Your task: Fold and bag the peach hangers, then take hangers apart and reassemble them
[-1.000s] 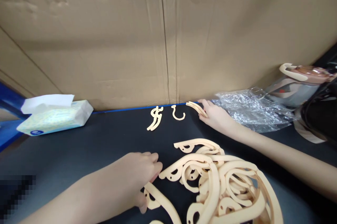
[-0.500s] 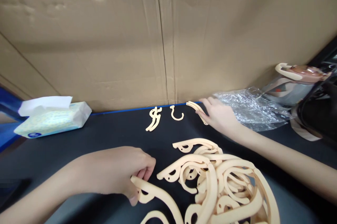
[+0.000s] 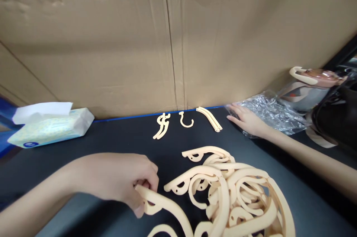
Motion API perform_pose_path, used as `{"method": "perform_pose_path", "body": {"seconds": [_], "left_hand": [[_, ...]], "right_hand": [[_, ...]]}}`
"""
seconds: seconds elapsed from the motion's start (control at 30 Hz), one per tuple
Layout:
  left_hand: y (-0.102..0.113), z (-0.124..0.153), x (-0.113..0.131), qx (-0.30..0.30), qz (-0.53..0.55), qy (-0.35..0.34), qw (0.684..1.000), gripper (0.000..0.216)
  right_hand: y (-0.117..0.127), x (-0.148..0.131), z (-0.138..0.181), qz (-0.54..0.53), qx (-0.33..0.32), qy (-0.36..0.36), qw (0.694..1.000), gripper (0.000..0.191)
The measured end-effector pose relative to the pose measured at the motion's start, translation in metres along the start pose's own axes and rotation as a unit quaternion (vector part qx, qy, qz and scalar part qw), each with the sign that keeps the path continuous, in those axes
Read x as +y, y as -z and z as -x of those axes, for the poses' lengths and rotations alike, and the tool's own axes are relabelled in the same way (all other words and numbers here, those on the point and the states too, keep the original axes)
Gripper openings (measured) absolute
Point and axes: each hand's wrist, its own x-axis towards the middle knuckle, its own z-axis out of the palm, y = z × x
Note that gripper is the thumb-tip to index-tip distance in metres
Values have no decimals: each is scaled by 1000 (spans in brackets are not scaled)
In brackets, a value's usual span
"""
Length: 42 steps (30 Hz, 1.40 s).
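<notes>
Cream curved plastic bar (image 3: 168, 204), pinched by my left hand (image 3: 118, 177): I'd steer it clear of the jumbled cream heap (image 3: 224, 197), right hand (image 3: 248, 121) spread beyond

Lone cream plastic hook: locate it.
In the head view, the hook lies at the back of the black tabletop, between cream plastic pieces on its left and curved cream plastic bars on its right.

At nine o'clock, a patterned tissue pack (image 3: 52, 128) is topped by a protruding white tissue (image 3: 43, 112). The twelve o'clock side is filled by creased brown cardboard (image 3: 223, 36); at three o'clock, a clear jug (image 3: 306, 95) is capped by a pinkish-brown lid (image 3: 320, 74).
</notes>
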Motion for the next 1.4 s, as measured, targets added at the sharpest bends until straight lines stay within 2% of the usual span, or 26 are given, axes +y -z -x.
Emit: {"method": "perform_pose_path", "body": {"seconds": [0.1, 0.17, 0.27, 0.33, 0.4, 0.47, 0.5, 0.57, 0.63, 0.7, 0.77, 0.83, 0.87, 0.97, 1.07, 1.13, 1.2, 1.23, 1.27, 1.33, 1.4], "left_hand": [[13, 2, -3, -39, 89, -57, 994, 14], [20, 4, -6, -41, 157, -65, 985, 15], [33, 8, -6, -16, 221, -72, 972, 16], [44, 9, 0, 32, 223, -90, 970, 17], [53, 7, 11, 108, 219, -104, 964, 19], [61, 2, 24, 205, 231, -114, 944, 22], [64, 0, 31, 249, 242, -122, 930, 24], [68, -7, 41, 319, 258, -141, 901, 26], [70, -13, 45, 370, 268, -151, 877, 29], [71, -19, 44, 407, 275, -155, 857, 30], [72, -25, 40, 432, 277, -160, 843, 29], [75, -30, 37, 439, 271, -170, 839, 27], [76, -33, 37, 432, 266, -175, 844, 28], [80, -38, 39, 391, 252, -189, 865, 31], [82, -43, 43, 386, 235, -191, 872, 31], [79, -48, 46, 405, 200, -183, 873, 29], [76, -51, 48, 442, 120, -171, 873, 28], [74, -52, 48, 458, 71, -162, 871, 27], [73, -52, 46, 465, 25, -154, 871, 27], [74, -52, 37, 449, -29, -123, 885, 31], [78, -50, 19, 410, -30, -66, 909, 36]], "right_hand": [[7, 3, -7, 7, 32, -5, 999, 59], [18, -3, -10, 20, 61, -8, 998, 59], [47, -38, -10, 29, 132, 21, 991, 55], [75, -77, -5, -40, 155, 74, 984, 48], [102, -122, 1, -201, 112, 103, 968, 37], [123, -161, 6, -406, 24, 120, 906, 35], [130, -175, 6, -462, 7, 124, 878, 38], [136, -190, 1, -513, 25, 125, 849, 39], [135, -188, -11, -528, 49, 119, 839, 36], [131, -175, -25, -501, 63, 113, 856, 34], [127, -161, -37, -399, 88, 130, 903, 29], [125, -151, -45, -233, 130, 144, 953, 26], [124, -149, -48, -149, 153, 148, 966, 27], [124, -151, -54, 30, 203, 158, 966, 33], [126, -156, -59, 87, 187, 171, 963, 27], [127, -156, -62, 44, 158, 171, 972, 22], [127, -153, -67, -91, 96, 158, 978, 25], [127, -150, -69, -185, 46, 145, 971, 28], [126, -146, -72, -284, -12, 123, 951, 30], [123, -136, -78, -448, -106, 62, 886, 28], [122, -124, -82, -542, -119, 2, 832, 22]]}}
